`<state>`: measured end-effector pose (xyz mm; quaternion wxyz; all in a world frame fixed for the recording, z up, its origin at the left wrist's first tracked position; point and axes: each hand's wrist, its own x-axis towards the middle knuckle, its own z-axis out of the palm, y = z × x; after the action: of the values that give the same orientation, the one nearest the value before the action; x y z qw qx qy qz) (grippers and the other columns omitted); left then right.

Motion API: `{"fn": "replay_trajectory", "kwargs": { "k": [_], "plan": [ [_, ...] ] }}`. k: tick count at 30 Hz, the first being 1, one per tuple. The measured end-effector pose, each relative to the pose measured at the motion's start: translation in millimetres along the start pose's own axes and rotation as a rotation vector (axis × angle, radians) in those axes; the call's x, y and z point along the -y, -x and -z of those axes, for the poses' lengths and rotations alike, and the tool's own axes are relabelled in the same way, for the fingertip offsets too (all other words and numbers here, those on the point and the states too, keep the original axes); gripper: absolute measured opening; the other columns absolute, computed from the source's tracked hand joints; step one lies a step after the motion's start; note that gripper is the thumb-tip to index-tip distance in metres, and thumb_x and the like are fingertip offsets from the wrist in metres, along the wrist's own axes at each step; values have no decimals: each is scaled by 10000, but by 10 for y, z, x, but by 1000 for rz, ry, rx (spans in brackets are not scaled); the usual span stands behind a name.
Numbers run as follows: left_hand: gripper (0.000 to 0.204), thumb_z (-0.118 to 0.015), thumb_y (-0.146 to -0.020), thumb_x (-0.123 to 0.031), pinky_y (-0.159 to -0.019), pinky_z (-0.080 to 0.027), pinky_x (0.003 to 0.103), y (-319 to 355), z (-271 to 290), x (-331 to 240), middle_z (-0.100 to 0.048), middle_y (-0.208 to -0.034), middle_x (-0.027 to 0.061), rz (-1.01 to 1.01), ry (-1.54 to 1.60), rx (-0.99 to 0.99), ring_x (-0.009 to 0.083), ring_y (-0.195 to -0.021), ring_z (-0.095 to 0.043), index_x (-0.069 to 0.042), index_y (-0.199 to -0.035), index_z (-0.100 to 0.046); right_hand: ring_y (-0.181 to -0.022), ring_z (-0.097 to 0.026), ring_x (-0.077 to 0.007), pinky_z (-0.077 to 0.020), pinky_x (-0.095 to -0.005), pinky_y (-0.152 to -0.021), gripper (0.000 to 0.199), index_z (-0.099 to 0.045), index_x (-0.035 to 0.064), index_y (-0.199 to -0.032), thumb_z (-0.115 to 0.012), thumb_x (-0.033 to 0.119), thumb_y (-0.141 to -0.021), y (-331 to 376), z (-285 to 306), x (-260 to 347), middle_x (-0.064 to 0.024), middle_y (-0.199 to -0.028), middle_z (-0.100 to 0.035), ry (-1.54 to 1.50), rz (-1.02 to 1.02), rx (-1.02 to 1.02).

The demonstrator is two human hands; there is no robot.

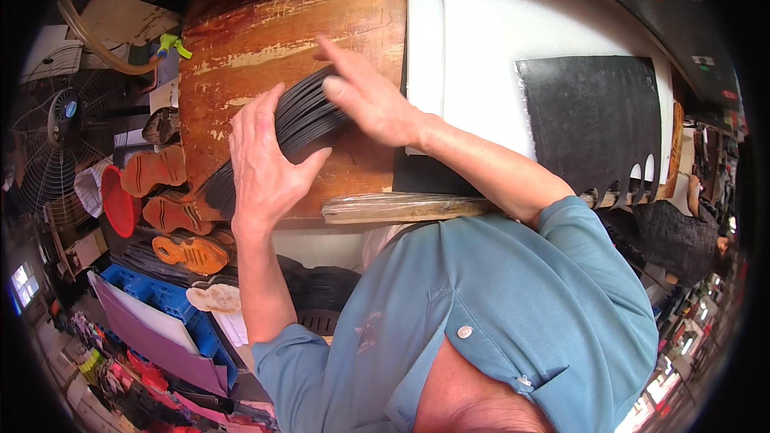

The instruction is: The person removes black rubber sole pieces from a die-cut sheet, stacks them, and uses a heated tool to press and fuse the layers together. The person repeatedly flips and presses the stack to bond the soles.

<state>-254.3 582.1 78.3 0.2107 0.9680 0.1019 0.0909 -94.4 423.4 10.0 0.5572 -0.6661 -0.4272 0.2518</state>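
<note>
Stack of thin black sole-shaped cutouts [301,120], flat rubbery sheets, many layers, edges showing as fine parallel lines. Stack stands on edge, leaning and fanned, curving from far right down to near left across the worn brown wooden desk [241,40]. Upper end sits under the right hand [365,96], fingers spread over the top edges. Left hand [265,164] presses flat against the near side, thumb hooked round the middle of the stack. Lower end of the stack pokes out below the left hand near the desk's near-left edge, dark and slightly splayed. Exact count of the pieces cannot be told.
</note>
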Motion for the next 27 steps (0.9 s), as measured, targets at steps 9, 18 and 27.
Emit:
{"fn": "replay_trajectory", "kwargs": {
  "k": [9,18,27],
  "plan": [
    [867,-948,-752,-173,-1049,-519,512,80,-195,36,-640,-1331,204,22,12,-115,420,-1218,-635,-50,-1493,-515,-1082,-530,-383,-454,-503,-1026,923,-479,-50,-1565,-589,676,-1005,-194,-126,-22,-234,-1220,-612,405,276,18],
    [887,-933,-779,-191,-1036,-526,506,217,-39,144,-644,-1322,229,76,55,-59,439,-1211,-643,-37,-1524,-478,-1170,-601,-370,-519,-494,-1045,864,-569,47,-1470,-943,371,-762,-211,122,-141,-150,-1237,-648,381,323,241],
    [727,-945,-798,-269,-949,-572,474,196,15,130,-743,-1171,227,298,67,-18,406,-1078,-729,-8,-1368,-577,-1345,-561,-405,-482,-475,-1148,945,-476,34,-1558,-941,351,-798,-323,121,-161,-195,-1362,-628,317,274,219]
  ]
}}
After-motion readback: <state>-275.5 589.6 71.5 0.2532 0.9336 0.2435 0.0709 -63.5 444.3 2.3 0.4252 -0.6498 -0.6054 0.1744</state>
